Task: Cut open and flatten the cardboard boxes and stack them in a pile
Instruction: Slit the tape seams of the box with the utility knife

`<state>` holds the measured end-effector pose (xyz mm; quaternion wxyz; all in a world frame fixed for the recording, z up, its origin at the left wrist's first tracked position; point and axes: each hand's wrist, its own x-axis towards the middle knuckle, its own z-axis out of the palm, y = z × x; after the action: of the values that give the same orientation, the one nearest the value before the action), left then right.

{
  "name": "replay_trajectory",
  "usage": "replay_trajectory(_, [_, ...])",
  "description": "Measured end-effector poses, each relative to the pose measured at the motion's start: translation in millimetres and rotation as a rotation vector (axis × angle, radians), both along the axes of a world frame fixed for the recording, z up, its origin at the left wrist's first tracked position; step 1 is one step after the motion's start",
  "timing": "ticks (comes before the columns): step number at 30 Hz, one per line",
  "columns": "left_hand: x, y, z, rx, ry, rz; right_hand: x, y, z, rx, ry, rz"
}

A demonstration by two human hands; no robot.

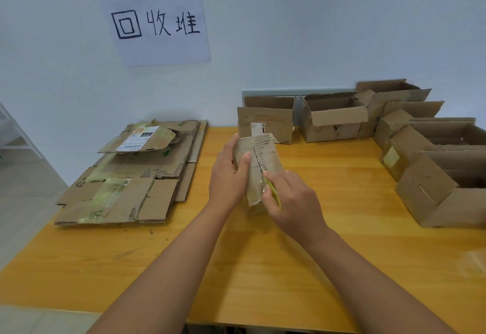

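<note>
- Fingers: left hand wraps the small box from its left side, thumb pressed flat on the front face; right hand is clenched round a yellow-green cutter, whose tip meets the box's taped seam.
- Location of work item: small box held upright just above the wooden table, right of the flattened pile and in front of one open box near the wall.
- Risk, blade: left thumb sits just beside the cut line; a slip off glossy tape could likely reach it.
- Risk, grip: box is light and thin-walled; pushing the cutter hard may buckle it or twist it out of the left hand.
- Risk, tear: ragged corrugated edges suggest the board may rip rather than part cleanly.
- Materials: brown corrugated card, fluted edges exposed, patches of shiny yellowish tape; pile carries a white printed label.
- Remaining stock: row of open boxes right of the small box, rectangular, flaps up, not yet flattened.
- Backdrop: paper sign on the white wall above the pile.
</note>
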<state>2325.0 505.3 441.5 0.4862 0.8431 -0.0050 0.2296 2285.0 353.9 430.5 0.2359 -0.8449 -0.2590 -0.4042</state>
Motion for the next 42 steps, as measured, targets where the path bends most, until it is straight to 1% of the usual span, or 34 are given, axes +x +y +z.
replay_trajectory(2, [-0.4, 0.0, 1.7, -0.030, 0.001, -0.018, 2.6, 0.5, 2.7, 0.015, 0.075, 0.009])
replay_trajectory(3, [-3.1, 0.5, 0.0, -0.013, -0.004, -0.040, 3.8, 1.0, 4.7, 0.023, 0.115, 0.017])
replay_trajectory(8, [-33.1, 9.9, -29.1, 0.193, -0.058, -0.192, 12.1, 3.1, 15.7, 0.030, 0.239, 0.059])
replay_trajectory(10, [-37.2, 15.8, -35.0, 0.262, -0.068, -0.200, 16.4, 3.2, 18.3, 0.019, 0.262, 0.060])
replay_trajectory(16, [-31.0, 19.9, -27.5, 0.422, 0.006, -0.166, 28.4, 4.3, 32.1, -0.033, 0.387, 0.060])
replay_trajectory(23, [-26.5, 24.3, -22.1, 0.438, 0.043, -0.156, 22.9, 2.8, 42.5, -0.065, 0.485, 0.038])
replay_trajectory(29, [-22.6, 25.9, -22.3, 0.443, 0.046, -0.166, 13.0, -0.8, 44.7, -0.097, 0.490, 0.019])
replay_trajectory(35, [-22.8, 27.4, -23.7, 0.452, 0.063, -0.175, -0.5, -5.7, 47.0, -0.111, 0.540, 0.029])
replay_trajectory(42, [-23.5, 25.8, -20.7, 0.454, 0.070, -0.170, -16.0, -20.0, 49.6, -0.183, 0.514, 0.062])
